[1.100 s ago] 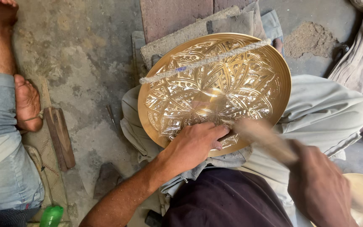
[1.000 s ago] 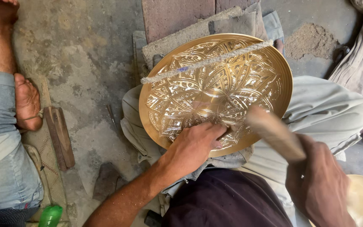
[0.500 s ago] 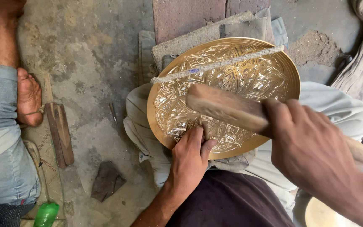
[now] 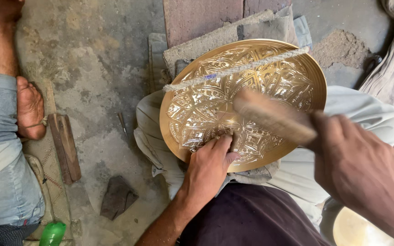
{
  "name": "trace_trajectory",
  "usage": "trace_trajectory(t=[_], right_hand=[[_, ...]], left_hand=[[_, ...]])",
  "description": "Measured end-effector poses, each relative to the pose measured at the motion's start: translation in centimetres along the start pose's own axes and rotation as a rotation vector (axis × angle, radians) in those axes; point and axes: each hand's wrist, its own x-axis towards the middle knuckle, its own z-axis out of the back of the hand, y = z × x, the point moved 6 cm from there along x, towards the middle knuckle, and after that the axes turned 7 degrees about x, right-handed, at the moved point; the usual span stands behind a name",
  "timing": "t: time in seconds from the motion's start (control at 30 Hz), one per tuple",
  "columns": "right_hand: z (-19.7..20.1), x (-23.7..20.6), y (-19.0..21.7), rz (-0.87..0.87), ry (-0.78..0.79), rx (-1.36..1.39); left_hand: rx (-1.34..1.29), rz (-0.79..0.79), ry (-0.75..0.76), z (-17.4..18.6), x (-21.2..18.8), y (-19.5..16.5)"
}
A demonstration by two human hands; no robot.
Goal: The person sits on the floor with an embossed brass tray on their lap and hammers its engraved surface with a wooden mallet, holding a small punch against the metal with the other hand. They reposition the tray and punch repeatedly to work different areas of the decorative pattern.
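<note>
A round brass plate (image 4: pixel 215 98), chased all over with a flower pattern, lies tilted across the seated person's lap, its far rim resting on a grey stone block (image 4: pixel 226 34). A rough cord (image 4: pixel 238 68) runs across the plate's upper part. The right hand (image 4: pixel 365 175), at the plate's right edge, has its grip pressed together around a wooden mallet (image 4: pixel 274 120), whose blurred head hangs over the plate's middle. The left hand (image 4: pixel 208 166) rests on the plate's near rim, fingers bunched against the metal; whether they pinch a tool I cannot tell. Left of the plate, on the concrete floor, lie a wooden block (image 4: pixel 64 146) and another person's bare foot (image 4: pixel 29 111).
</note>
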Motion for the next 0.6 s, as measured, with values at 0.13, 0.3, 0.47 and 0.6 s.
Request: trace_trajectory(t=[0.13, 0.3, 0.47, 0.6], right_hand=[[-0.3, -0.7, -0.6, 0.215, -0.208, -0.002], [-2.8, -0.6, -3.5, -0.087, -0.144, 0.550], [-3.3, -0.3, -1.1, 0.081, -0.048, -0.008], [-2.6, -0.3, 0.1, 0.091, 0.090, -0.216]], left_hand=[[-0.048, -0.120, 0.063, 1.2, 0.9, -0.2], [-0.048, -0.163, 0.065, 2.1, 0.9, -0.7], [-0.061, -0.169, 0.054, 2.1, 0.8, -0.6], [-0.028, -0.183, 0.044, 1.8, 0.7, -0.4]])
